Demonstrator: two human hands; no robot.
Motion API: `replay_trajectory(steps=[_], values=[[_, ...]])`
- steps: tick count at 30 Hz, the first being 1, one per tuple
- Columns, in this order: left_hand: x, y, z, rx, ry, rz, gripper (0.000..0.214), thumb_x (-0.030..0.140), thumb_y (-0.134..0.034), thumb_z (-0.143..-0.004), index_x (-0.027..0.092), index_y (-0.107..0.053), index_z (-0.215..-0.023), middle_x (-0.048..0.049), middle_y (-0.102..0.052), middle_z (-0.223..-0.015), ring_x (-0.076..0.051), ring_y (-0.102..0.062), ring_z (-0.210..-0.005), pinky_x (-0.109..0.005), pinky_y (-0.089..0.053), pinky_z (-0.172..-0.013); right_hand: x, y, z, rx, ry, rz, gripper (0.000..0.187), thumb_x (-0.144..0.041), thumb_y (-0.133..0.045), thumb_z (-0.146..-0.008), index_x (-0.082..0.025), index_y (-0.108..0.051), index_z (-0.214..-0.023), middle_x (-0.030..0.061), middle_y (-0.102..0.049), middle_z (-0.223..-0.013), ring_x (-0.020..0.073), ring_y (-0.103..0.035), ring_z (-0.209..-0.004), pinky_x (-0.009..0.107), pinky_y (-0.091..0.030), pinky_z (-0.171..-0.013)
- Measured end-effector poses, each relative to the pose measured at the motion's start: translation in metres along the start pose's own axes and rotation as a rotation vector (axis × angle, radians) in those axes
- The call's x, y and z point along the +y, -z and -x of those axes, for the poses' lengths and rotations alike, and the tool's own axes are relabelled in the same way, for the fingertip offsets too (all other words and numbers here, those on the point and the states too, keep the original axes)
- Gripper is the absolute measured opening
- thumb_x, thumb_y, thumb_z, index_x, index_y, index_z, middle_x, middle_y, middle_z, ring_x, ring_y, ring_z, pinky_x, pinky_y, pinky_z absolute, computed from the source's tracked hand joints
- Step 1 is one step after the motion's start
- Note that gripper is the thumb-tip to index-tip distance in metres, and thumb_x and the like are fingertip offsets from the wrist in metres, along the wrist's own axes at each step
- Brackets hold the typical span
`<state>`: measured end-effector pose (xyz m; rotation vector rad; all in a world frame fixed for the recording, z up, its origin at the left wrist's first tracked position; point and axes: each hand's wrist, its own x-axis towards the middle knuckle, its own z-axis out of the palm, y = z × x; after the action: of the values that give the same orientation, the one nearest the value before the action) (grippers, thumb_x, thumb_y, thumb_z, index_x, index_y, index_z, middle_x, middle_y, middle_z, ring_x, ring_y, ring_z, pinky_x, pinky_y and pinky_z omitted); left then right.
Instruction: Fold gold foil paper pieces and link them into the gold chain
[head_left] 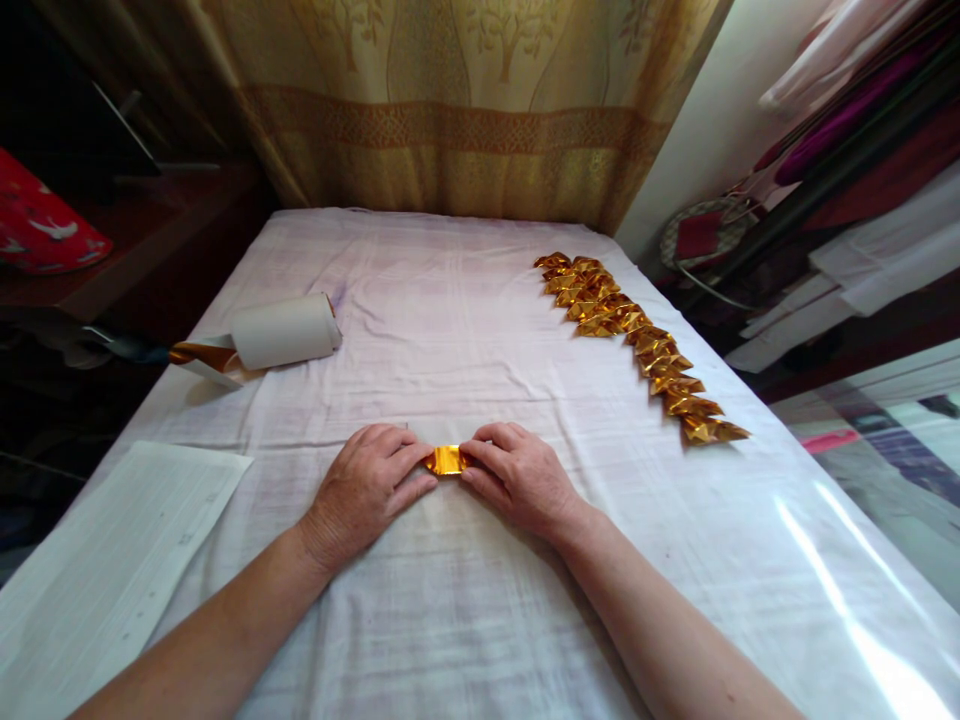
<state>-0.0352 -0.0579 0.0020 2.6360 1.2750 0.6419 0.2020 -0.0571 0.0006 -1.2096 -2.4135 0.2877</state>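
A small strip of shiny gold foil paper (pixel 448 460) lies on the white cloth near the middle of the bed-like surface. My left hand (pixel 375 475) pinches its left end between thumb and fingers, and my right hand (pixel 517 470) pinches the right end. Only the middle of the strip shows; both ends are hidden under my fingertips. Off to the right, a long row of folded gold foil pieces (pixel 656 360) runs diagonally, each with pointed tips and overlapping its neighbour.
At the left lies a white-backed roll (pixel 281 330) with gold foil showing at its loose end. Closer in is a sheet of pale paper (pixel 120 570). A patterned curtain (pixel 465 120) hangs behind, a red container (pixel 49 220) stands far left, and clothes (pixel 892 250) hang at right.
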Motion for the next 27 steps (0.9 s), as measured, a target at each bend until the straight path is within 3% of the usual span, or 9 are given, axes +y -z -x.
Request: replay_trajectory(steps=[8, 16, 27], values=[[-0.002, -0.004, 0.0, 0.031, -0.01, 0.001, 0.02, 0.033, -0.053, -0.098, 0.022, -0.069, -0.103, -0.0038, -0.068, -0.096, -0.02, -0.059, -0.092, -0.037, -0.044, -0.088, 0.002, 0.001, 0.0, -0.024, 0.003, -0.031, 0.024, -0.035, -0.068, -0.089, -0.021, -0.069, -0.108, 0.0083, -0.067, -0.105, 0.0208, -0.061, -0.092, 0.033, -0.049, -0.082], [0.001, -0.003, 0.0, 0.029, -0.024, -0.029, 0.025, 0.032, -0.048, -0.1, 0.021, -0.069, -0.095, -0.0027, -0.067, -0.088, -0.02, -0.057, -0.085, -0.036, -0.042, -0.082, 0.001, -0.004, -0.001, 0.027, -0.064, -0.095, 0.016, -0.023, -0.055, -0.095, -0.021, -0.071, -0.098, 0.0056, -0.066, -0.095, 0.0174, -0.061, -0.085, 0.029, -0.046, -0.078], [0.001, -0.005, -0.002, 0.017, 0.039, 0.017, 0.023, 0.033, -0.048, -0.1, 0.022, -0.068, -0.095, -0.0009, -0.069, -0.089, -0.019, -0.059, -0.087, -0.039, -0.037, -0.087, -0.01, 0.002, -0.009, -0.078, -0.202, 0.021, 0.015, -0.025, -0.055, -0.096, -0.021, -0.069, -0.095, 0.0044, -0.066, -0.093, 0.0171, -0.059, -0.084, 0.028, -0.041, -0.074]])
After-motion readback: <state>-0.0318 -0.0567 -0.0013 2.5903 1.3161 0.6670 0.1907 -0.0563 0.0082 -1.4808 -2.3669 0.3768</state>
